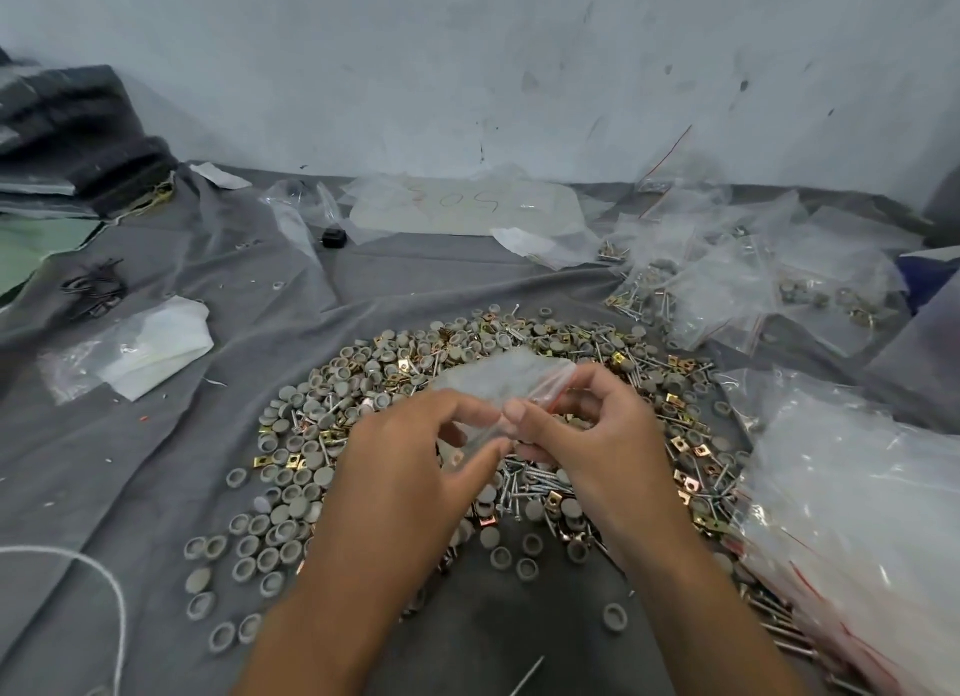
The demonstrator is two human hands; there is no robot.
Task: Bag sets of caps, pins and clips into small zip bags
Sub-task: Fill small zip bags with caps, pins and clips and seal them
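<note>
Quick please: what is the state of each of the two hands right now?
Left hand: closed, pinching the small zip bag at its near edge.
Right hand: closed, pinching the same bag near its red zip strip.

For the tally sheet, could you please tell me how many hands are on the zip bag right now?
2. The left hand pinches the small zip bag at its near edge, and the right hand pinches it beside that, near the red strip. Both grips are above the heap of caps.
</note>
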